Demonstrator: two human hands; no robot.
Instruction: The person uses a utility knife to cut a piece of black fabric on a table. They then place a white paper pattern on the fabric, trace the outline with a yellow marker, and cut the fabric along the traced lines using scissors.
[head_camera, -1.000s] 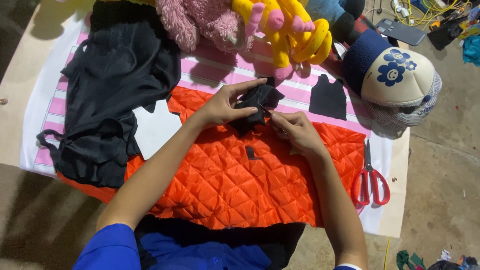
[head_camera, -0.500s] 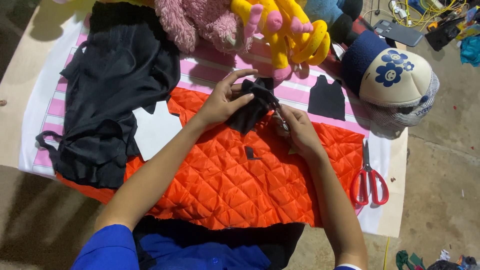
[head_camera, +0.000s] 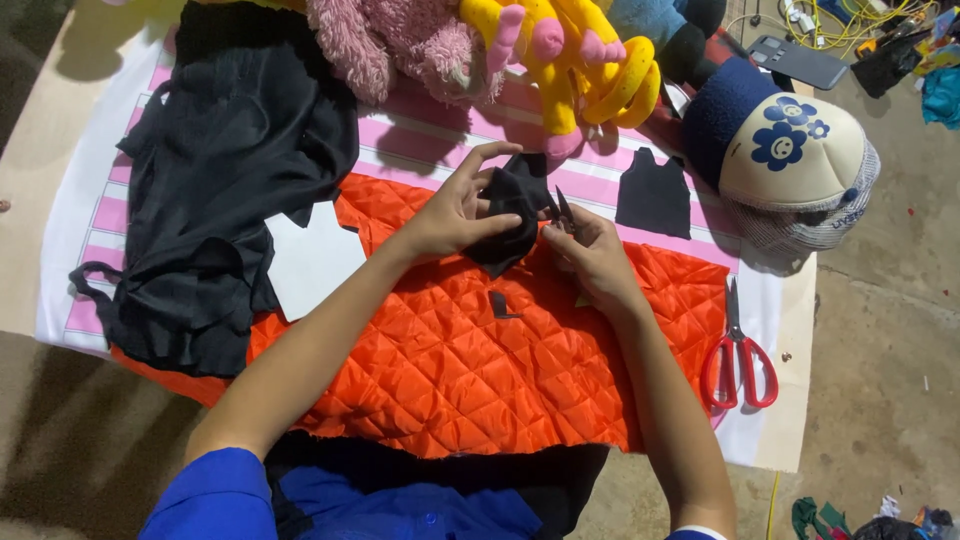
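My left hand (head_camera: 455, 208) grips a small piece of black fabric (head_camera: 510, 212) and holds it up over the orange quilted cloth (head_camera: 480, 360). My right hand (head_camera: 592, 255) is shut on small metal scissors (head_camera: 562, 210), whose blades touch the right edge of the black piece. A tiny black scrap (head_camera: 500, 304) lies on the orange cloth just below the hands. A cut black vest-shaped piece (head_camera: 654, 196) lies flat on the striped sheet to the right.
Red-handled scissors (head_camera: 738, 358) lie at the right edge of the white and pink striped sheet (head_camera: 100, 215). A heap of black cloth (head_camera: 230, 170) sits left. Pink (head_camera: 400, 45) and yellow (head_camera: 570, 60) plush toys and a cap (head_camera: 790, 160) line the far side.
The hands have lifted the black piece slightly and turned it; the small scissors now sit at its right edge. Everything else on the sheet has stayed put.
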